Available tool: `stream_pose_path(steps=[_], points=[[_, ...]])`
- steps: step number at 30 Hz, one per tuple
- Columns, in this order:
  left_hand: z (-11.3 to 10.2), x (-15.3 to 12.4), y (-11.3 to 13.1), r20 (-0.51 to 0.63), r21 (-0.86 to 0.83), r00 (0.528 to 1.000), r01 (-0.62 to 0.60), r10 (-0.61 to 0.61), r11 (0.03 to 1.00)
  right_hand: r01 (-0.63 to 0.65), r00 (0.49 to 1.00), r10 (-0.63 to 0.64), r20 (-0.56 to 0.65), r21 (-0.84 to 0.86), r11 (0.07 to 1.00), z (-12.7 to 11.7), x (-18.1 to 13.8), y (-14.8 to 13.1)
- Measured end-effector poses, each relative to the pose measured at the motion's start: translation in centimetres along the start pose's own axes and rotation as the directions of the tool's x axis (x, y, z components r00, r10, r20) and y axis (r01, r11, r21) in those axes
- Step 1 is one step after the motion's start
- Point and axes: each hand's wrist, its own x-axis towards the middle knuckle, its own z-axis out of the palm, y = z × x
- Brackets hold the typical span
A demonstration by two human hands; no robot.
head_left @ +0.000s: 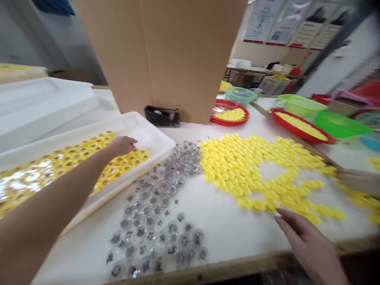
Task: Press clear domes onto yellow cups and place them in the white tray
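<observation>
My left hand [122, 145] reaches over the far right end of a white tray [154, 138]. Below it, rows of yellow round pieces with dark centres [118, 166] lie in the tray. Its fingertips point away from me, slightly apart, with nothing visible between them. At the right, my right hand [308, 245] hovers by the near edge of a spread of plain yellow round caps [231, 162]. Thumb and index finger sit close, with a small gap, and no held piece shows. Between the hands lie many clear domed pieces with dark bits inside [154, 221].
A tall cardboard sheet [166, 51] stands behind a black tape dispenser [162, 116]. Red trays of yellow caps [299, 124] and a green basin [341, 124] are at the right. White foam trays [44, 107] are stacked left. A wooden edge [237, 269] borders the table's near side.
</observation>
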Motion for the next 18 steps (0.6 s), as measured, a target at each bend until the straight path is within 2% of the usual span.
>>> stream_pose_path(steps=[2, 4, 7, 9, 11, 14, 16, 18], points=[[-0.6, -1.0, 0.9, -0.083, 0.018, 0.996, -0.009, 0.01, 1.0, -0.045, 0.999, 0.046, 0.007, -0.118, 0.992, 0.1, 0.3, -0.7], [-1.0, -3.2, 2.4, -0.172, -0.003, 0.984, -0.039, 0.038, 0.999, -0.023, 0.999, 0.033, 0.04, -0.223, 0.975, 0.7, 0.6, -1.0], [-0.6, -8.3, 5.5, -0.292, -0.151, 0.941, -0.222, 0.171, 0.963, 0.027, 0.997, -0.004, 0.076, -0.3, 0.953, 2.1, 1.3, -1.3], [0.8, -11.8, 7.7, -0.286, -0.291, 0.914, -0.37, 0.289, 0.882, 0.047, 0.996, -0.022, 0.084, -0.311, 0.949, 2.8, 1.8, -1.3], [2.6, -14.4, 9.5, -0.209, -0.415, 0.911, -0.412, 0.355, 0.811, 0.071, 0.993, -0.038, 0.108, -0.318, 0.945, 3.1, 2.2, -1.2], [5.2, -16.3, 11.1, -0.056, -0.551, 0.943, -0.304, 0.329, 0.777, 0.108, 0.986, -0.06, 0.159, -0.313, 0.944, 2.5, 2.0, -1.1], [6.4, -16.6, 11.6, 0.076, -0.646, 0.968, -0.134, 0.238, 0.752, 0.148, 0.976, -0.096, 0.196, -0.277, 0.949, 1.7, 1.2, -1.8], [7.3, -16.7, 12.0, 0.242, -0.751, 0.957, 0.079, 0.162, 0.655, 0.218, 0.953, -0.171, 0.249, -0.174, 0.96, 1.0, 0.2, -3.8]])
